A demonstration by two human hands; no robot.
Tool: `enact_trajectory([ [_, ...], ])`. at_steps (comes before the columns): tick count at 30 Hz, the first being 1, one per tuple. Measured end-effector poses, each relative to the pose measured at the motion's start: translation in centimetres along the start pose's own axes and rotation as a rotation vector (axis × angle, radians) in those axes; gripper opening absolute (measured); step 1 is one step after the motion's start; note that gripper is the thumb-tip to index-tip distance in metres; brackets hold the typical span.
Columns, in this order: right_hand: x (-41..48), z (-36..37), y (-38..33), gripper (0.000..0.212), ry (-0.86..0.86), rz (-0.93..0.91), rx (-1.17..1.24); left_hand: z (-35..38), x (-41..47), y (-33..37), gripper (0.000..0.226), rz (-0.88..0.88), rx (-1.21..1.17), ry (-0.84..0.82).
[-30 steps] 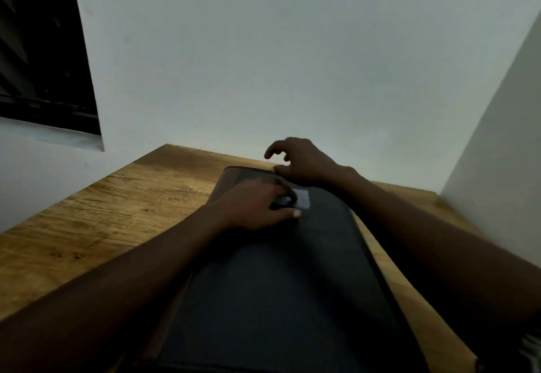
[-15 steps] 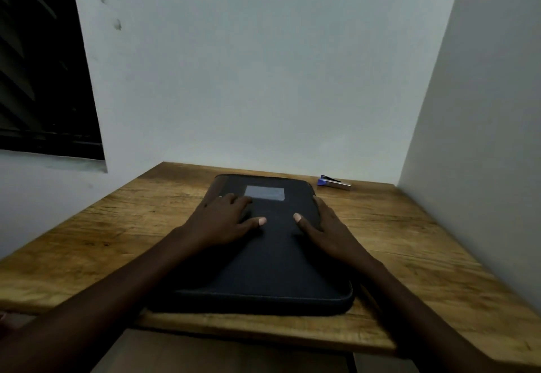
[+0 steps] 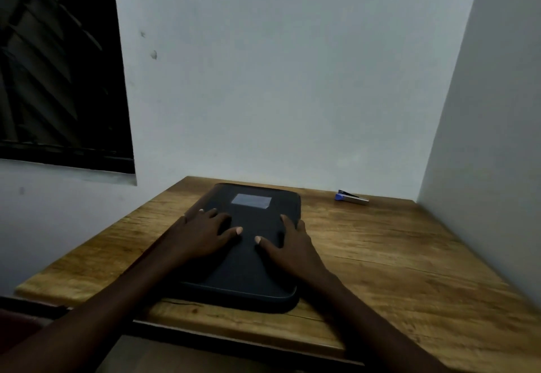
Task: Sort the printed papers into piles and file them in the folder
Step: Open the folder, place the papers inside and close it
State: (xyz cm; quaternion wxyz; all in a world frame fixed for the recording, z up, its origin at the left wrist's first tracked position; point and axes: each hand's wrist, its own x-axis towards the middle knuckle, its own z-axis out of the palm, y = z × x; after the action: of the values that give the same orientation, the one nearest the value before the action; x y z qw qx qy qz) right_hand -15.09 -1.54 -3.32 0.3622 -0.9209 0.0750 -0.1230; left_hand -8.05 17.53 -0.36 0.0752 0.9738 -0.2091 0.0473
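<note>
A closed black folder case [image 3: 257,273] with a grey label window [image 3: 251,200] lies flat on the wooden table [image 3: 395,270], its long side running away from me. My left hand [image 3: 205,233] rests flat on its left half, fingers spread. My right hand [image 3: 289,242] rests flat on its right half, fingertips near the case's right edge. The two thumbs almost meet at the middle. No printed papers are visible.
A blue and silver stapler [image 3: 351,197] lies at the back right of the table near the wall. White walls close in behind and on the right. A dark window [image 3: 58,65] is at the left. The table's front edge is just below the case.
A second ago both hands were at the far end of the case near the label; they now lie flat mid-case. The view has pulled back and the stapler has come into sight.
</note>
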Motion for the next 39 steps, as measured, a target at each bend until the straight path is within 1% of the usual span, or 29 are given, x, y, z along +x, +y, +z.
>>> enact_trajectory([
  [5, 2.2, 2.1, -1.4, 0.085, -0.007, -0.034, -0.029, 0.1, 0.1, -2.5, 0.061, -0.048, -0.006, 0.012],
  [14, 7.8, 7.0, -4.1, 0.081, -0.029, -0.024, -0.072, -0.4, 3.5, -8.2, 0.057, -0.048, -0.065, 0.056],
  [17, 9.7, 8.2, -4.6, 0.079, -0.027, -0.018, -0.076, -0.5, 4.6, -9.8, 0.068, -0.047, -0.071, 0.061],
  [20, 11.2, 9.1, -5.0, 0.076, -0.028, -0.023, -0.085, -0.6, 5.9, -10.9, 0.068, -0.048, -0.067, 0.054],
  [22, 12.0, 9.5, -5.3, 0.075, -0.022, -0.028, -0.091, -0.6, 6.6, -11.5, 0.083, -0.05, -0.067, 0.049],
  [23, 12.4, 9.7, -5.3, 0.074, -0.017, -0.03, -0.09, -0.5, 6.9, -11.8, 0.086, -0.051, -0.062, 0.053],
  [26, 13.2, 10.1, -5.4, 0.074, -0.003, -0.036, -0.076, -0.2, 7.9, -12.6, 0.068, -0.05, -0.047, 0.075],
  [29, 13.6, 10.5, -5.5, 0.074, -0.003, -0.036, -0.061, -0.2, 8.3, -12.8, 0.082, -0.049, -0.064, 0.079],
  [31, 13.6, 10.6, -5.5, 0.074, 0.008, -0.046, -0.051, -0.1, 8.5, -13.1, 0.086, -0.042, -0.073, 0.092],
  [34, 13.4, 10.7, -5.4, 0.074, 0.017, -0.053, -0.029, 0.0, 8.6, -13.2, 0.071, -0.044, -0.051, 0.084],
  [37, 12.9, 10.1, -5.6, 0.073, 0.017, -0.066, 0.015, -0.1, 8.6, -13.1, 0.061, -0.047, -0.027, 0.067],
  [39, 12.4, 8.8, -5.2, 0.071, 0.036, -0.086, 0.061, -0.3, 8.8, -13.0, 0.06, -0.048, -0.033, 0.069],
])
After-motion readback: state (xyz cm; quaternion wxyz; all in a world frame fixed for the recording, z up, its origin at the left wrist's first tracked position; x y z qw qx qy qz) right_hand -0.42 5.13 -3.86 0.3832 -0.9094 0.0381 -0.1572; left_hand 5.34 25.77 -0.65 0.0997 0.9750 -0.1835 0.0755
